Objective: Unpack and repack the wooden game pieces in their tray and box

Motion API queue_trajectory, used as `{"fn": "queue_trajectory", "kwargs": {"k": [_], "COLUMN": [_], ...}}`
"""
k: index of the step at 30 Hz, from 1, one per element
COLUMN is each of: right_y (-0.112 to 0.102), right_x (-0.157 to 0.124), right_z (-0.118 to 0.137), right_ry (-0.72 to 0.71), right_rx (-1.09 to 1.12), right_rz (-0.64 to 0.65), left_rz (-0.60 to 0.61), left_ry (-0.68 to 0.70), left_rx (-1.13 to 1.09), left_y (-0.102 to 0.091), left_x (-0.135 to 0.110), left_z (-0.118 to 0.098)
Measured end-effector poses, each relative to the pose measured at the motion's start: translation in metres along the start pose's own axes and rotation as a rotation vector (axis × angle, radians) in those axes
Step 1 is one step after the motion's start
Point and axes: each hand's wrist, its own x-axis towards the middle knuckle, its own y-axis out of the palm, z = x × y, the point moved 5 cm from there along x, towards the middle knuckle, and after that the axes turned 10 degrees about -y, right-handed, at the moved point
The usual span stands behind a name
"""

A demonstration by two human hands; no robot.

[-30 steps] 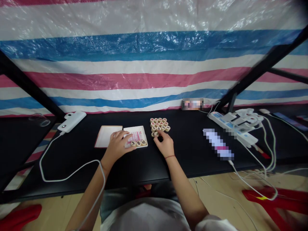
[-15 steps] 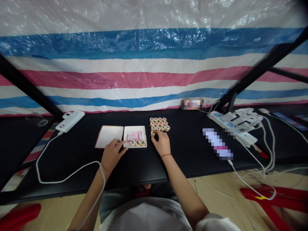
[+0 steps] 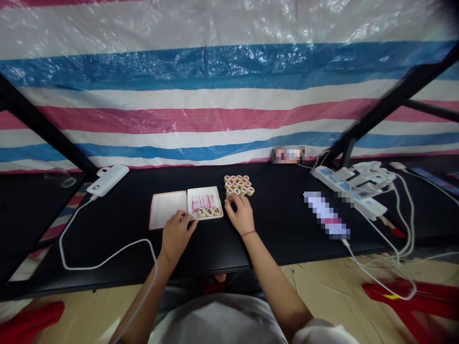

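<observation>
A small white open box (image 3: 220, 202) sits on the black table, holding several round Chinese chess pieces (image 3: 210, 212) along its front side and a red-and-white printed sheet. Attached or laid against its left is the white lid (image 3: 167, 210). My left hand (image 3: 177, 234) is at the box's front left corner, thumb outside the front wall and index finger by the rim. To the right, more pieces (image 3: 238, 184) with red and black characters stand in rows. My right hand (image 3: 241, 214) pinches a piece at the rows' front left; its fingers mostly cover it.
A white power bank (image 3: 109, 180) with a cable lies at the left. On the right are a blurred phone (image 3: 325, 215), a power strip (image 3: 347, 191) with chargers, and another blurred device (image 3: 289, 154). A striped plastic sheet (image 3: 215, 114) hangs behind the table.
My left hand has shifted right along the box's front, and the lid has turned slightly. My right hand stays by the rows, its fingers now covering more of the front left piece.
</observation>
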Motion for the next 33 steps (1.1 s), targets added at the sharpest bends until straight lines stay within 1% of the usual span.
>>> {"fn": "queue_trajectory", "kwargs": {"k": [2,4,7,9,12,14,16,20,24,28,30,33], "right_y": [0.003,0.006,0.011,0.015,0.019,0.021,0.022,0.023,0.025,0.026,0.026,0.025], "right_x": [0.0,0.0,-0.001,-0.001,-0.001,0.0,0.0,-0.001,-0.002,-0.002,-0.002,-0.002], "right_z": [0.007,0.012,0.013,0.013,0.016,0.017,0.018,0.018,0.018,0.018,0.018,0.018], "right_ry": [-0.035,-0.054,-0.074,-0.095,-0.139,-0.157,-0.164,-0.162,-0.166,-0.169,-0.174,-0.165], "right_rx": [0.065,0.095,0.103,0.098,0.059,0.029,0.007,-0.037,-0.075,-0.082,-0.075,-0.052], "right_rz": [0.079,0.143,0.183,0.194,0.219,0.236,0.245,0.258,0.277,0.284,0.277,0.269], "left_rz": [0.002,-0.032,-0.089,-0.061,0.037,0.089,0.111,0.128,0.162,0.164,0.18,0.215], "left_ry": [-0.012,-0.025,0.002,0.068,0.157,0.189,0.207,0.219,0.248,0.249,0.242,0.192], "left_rx": [0.015,0.021,0.01,-0.01,-0.037,-0.05,-0.072,-0.104,-0.091,-0.113,-0.156,-0.23], "left_y": [-0.002,-0.007,-0.012,-0.01,-0.004,-0.002,-0.002,-0.004,-0.001,0.0,0.001,0.003], "left_x": [-0.001,-0.001,0.006,0.014,0.024,0.028,0.028,0.025,0.025,0.027,0.028,0.031], "left_z": [-0.004,-0.006,-0.009,-0.013,-0.02,-0.024,-0.027,-0.028,-0.03,-0.032,-0.033,-0.031]}}
